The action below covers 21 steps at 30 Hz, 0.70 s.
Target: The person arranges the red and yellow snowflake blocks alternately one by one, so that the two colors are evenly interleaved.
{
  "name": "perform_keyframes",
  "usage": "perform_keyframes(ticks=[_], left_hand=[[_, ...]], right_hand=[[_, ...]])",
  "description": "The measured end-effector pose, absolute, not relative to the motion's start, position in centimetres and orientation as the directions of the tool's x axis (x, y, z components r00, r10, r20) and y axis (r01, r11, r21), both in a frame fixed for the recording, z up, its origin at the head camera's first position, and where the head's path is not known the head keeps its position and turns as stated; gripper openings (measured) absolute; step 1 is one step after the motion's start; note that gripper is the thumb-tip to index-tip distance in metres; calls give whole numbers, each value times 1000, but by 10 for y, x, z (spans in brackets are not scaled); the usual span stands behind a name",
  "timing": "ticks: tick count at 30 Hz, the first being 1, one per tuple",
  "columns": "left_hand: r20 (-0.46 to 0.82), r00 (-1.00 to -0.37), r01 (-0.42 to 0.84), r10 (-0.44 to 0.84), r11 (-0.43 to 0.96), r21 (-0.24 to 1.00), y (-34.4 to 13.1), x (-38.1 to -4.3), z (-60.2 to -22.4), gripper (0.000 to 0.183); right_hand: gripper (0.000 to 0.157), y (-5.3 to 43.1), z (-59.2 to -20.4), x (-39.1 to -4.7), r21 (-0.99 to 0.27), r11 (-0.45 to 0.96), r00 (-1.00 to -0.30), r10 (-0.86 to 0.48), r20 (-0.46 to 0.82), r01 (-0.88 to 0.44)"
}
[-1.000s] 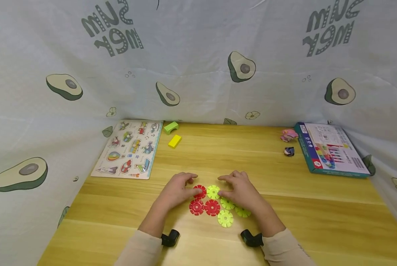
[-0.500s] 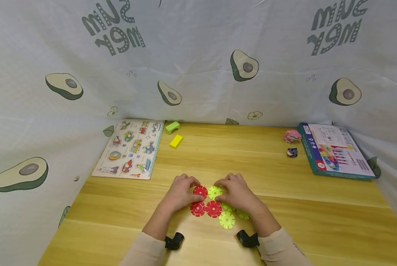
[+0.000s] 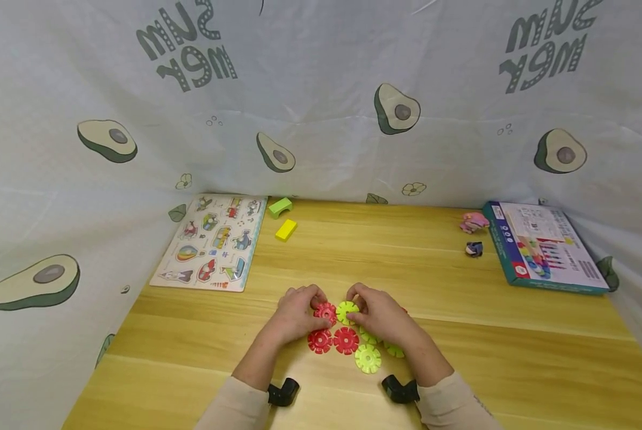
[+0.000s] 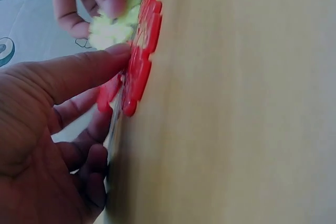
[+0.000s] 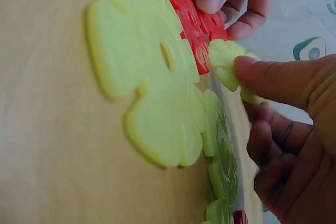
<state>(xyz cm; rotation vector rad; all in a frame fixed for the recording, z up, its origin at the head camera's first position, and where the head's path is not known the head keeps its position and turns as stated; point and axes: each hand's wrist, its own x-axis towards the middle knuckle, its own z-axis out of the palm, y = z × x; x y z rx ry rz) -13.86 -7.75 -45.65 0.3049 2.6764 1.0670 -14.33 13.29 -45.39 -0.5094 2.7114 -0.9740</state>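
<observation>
My left hand (image 3: 295, 315) pinches a red notched plastic disc (image 3: 325, 311) between thumb and fingers. My right hand (image 3: 383, 316) pinches a yellow-green notched disc (image 3: 346, 310), and its thumb lies over the face of that disc (image 5: 226, 59) in the right wrist view. The two held discs are side by side; in the wrist views they appear tilted up from the table. Closer to me lie two red discs, one (image 3: 319, 341) left of the other (image 3: 346, 340), and a yellow-green disc (image 3: 368, 358). More yellow-green discs (image 3: 394, 350) are partly hidden under my right hand.
A picture puzzle board (image 3: 209, 243) lies at the back left, beside a green arch block (image 3: 280, 207) and a yellow block (image 3: 286, 230). At the back right are a pink figurine (image 3: 473, 222), a small dark figurine (image 3: 474, 249) and a flat box (image 3: 549, 246). A printed curtain (image 3: 321, 107) hangs behind.
Both hands have closed in on the far red and yellow-green discs. The fingers now pinch them, and the red disc has tilted. The other discs keep their places.
</observation>
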Motion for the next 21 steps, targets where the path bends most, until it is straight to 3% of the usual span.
perform_keyframes(ticks=[7,14,21], left_hand=[[-133,-944,86,303,611,787,-86,-152,-454,34],[-61,-977,61,202,548,835,-104,-182,-449,34],[-47,-995,-5,87,431,902,-127,-208,-460,41]], right_hand=[[30,137,-450,-142,-735,652,-943,-327,-55,-183],[32,137,-447,-144,-805,583,-957,-280,-70,-112],[33,126,-442,-152,-828,545,-961,-276,-25,-135]])
